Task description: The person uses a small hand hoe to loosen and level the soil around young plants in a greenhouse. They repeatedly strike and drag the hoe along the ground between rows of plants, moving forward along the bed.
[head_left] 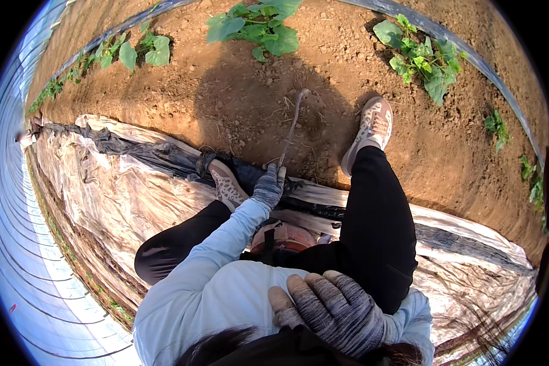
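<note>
A grey knit glove covers my left hand (268, 188), whose fingers are closed round the near end of a thin, pale rod (293, 128). The rod stretches away over the bare soil (238, 116), and its bent far tip is at the ground. My right hand (332, 308), in a similar striped glove with beige fingertips, is raised close to my chest. Its fingers are spread and nothing shows in them. The palm side is hidden.
Leafy green plants (265, 30) grow in the soil ahead, with another plant (424, 58) at the far right. A black hose (457, 46) runs behind them. Pale plastic sheeting (116, 189) lies under me, near a reddish seat (287, 236). My shoes (370, 129) stand apart.
</note>
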A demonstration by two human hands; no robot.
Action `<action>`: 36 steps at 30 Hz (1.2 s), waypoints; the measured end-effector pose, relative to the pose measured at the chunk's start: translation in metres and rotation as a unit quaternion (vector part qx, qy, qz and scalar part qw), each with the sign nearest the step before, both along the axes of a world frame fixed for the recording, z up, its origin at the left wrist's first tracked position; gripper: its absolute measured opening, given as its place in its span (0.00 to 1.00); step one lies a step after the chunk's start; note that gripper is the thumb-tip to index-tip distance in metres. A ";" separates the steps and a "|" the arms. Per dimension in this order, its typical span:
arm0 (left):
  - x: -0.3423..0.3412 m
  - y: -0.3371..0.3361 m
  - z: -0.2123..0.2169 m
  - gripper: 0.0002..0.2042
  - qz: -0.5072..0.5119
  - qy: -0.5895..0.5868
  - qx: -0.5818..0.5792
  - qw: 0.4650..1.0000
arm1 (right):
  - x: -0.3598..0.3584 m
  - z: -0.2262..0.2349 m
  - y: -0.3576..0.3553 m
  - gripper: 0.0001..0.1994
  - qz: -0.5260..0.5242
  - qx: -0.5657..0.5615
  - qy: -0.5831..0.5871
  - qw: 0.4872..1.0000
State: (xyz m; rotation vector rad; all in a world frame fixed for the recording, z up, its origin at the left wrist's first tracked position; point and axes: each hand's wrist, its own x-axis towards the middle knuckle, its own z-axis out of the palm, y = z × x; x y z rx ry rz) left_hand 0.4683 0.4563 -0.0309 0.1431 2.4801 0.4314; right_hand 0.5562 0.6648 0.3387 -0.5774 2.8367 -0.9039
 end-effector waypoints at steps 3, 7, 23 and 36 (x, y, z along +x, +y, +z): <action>-0.059 0.051 0.017 0.26 -0.013 0.040 0.009 0.999 | 0.000 0.002 0.003 0.15 0.000 0.004 -0.005 1.000; -0.142 0.103 0.037 0.27 -0.012 0.037 0.008 0.999 | -0.002 0.002 0.005 0.16 -0.007 0.007 0.000 1.000; -0.104 0.029 0.012 0.28 0.025 -0.008 -0.085 0.996 | -0.005 -0.002 0.003 0.18 0.001 -0.051 0.034 0.998; -0.014 -0.028 0.013 0.27 0.056 0.049 0.011 0.997 | 0.001 0.000 0.001 0.16 0.000 -0.017 -0.008 1.000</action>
